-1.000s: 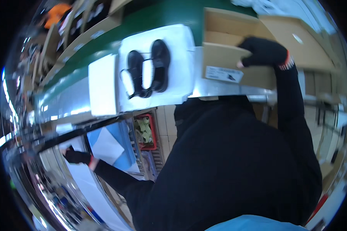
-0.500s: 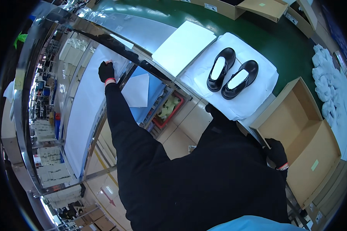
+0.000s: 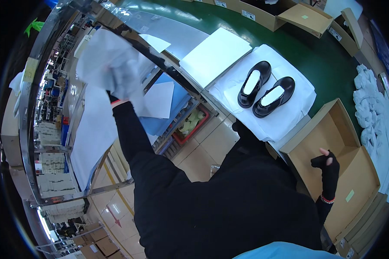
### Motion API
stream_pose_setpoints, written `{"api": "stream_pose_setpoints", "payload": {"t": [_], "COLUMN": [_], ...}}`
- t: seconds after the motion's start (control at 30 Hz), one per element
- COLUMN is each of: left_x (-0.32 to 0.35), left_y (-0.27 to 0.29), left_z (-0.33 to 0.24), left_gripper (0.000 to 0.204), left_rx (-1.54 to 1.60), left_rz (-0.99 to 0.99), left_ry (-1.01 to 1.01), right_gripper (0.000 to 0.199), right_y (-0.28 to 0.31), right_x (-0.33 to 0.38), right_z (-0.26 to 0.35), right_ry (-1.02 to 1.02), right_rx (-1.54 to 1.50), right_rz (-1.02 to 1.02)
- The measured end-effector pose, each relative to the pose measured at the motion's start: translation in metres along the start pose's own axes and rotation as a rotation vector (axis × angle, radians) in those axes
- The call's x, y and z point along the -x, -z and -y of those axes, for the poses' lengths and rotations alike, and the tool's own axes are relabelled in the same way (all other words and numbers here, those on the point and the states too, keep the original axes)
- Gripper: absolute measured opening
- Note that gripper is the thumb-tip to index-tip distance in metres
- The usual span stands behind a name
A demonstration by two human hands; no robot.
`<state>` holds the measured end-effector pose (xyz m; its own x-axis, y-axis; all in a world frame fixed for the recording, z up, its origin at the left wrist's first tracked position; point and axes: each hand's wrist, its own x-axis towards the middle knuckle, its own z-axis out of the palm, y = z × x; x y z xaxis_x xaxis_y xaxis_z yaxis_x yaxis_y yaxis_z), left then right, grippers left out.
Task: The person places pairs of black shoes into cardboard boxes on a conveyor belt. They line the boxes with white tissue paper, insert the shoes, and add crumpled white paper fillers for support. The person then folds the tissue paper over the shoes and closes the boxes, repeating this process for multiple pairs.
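Observation:
My left hand [image 3: 113,96] is raised at the left, largely hidden by the blurred white paper sheet [image 3: 100,58] it grips. Under that sheet lies a stack of white paper [image 3: 88,134] on the metal rack. At the right, my right hand [image 3: 327,165] hovers over an open brown shoebox [image 3: 304,151] with its thumb and a finger apart; it holds nothing. Two black shoes, the left one [image 3: 244,102] and the right one [image 3: 287,87], rest side by side on white tissue paper [image 3: 263,129], with white stuffing showing in their openings.
A white board [image 3: 214,54] lies left of the shoes. Metal rack posts [image 3: 28,125] rise at the left. Below the rack is a red crate [image 3: 203,123]. Crumpled white paper wads [image 3: 367,103] line the right side. More open boxes [image 3: 263,15] stand at the back.
My left hand has lifted a paper sheet off the stack. My right hand has let go of the shoebox edge and risen over the box. The view has shifted slightly.

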<state>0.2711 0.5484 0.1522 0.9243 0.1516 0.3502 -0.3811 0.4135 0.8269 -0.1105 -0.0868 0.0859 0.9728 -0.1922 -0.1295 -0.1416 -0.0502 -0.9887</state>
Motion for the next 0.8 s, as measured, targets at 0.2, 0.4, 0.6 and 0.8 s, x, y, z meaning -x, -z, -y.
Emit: {"api": "stream_pose_setpoints", "payload": {"t": [0.2, 0.4, 0.6, 0.8], "left_x": [0.134, 0.258, 0.204, 0.149], "left_y": [-0.278, -0.380, -0.359, -0.324], "left_z": [0.094, 0.115, 0.112, 0.174], "left_gripper": [0.050, 0.027, 0.040, 0.056], "left_rx": [-0.185, 0.026, -0.210, -0.803], "left_rz": [1.338, 1.825, 1.342, 1.096], "left_ry": [0.237, 0.316, 0.171, -0.308], "right_gripper": [0.122, 0.051, 0.043, 0.045], "right_y": [-0.047, -0.025, 0.183, 0.334], "right_x": [-0.018, -0.003, 0.095, 0.241], "right_z": [0.046, 0.031, 0.000, -0.008], "right_ry": [0.035, 0.052, 0.180, -0.041], "right_rx": [-0.267, 0.055, 0.755, 1.043], "right_rz": [0.175, -0.377, -0.863, -1.006]}}
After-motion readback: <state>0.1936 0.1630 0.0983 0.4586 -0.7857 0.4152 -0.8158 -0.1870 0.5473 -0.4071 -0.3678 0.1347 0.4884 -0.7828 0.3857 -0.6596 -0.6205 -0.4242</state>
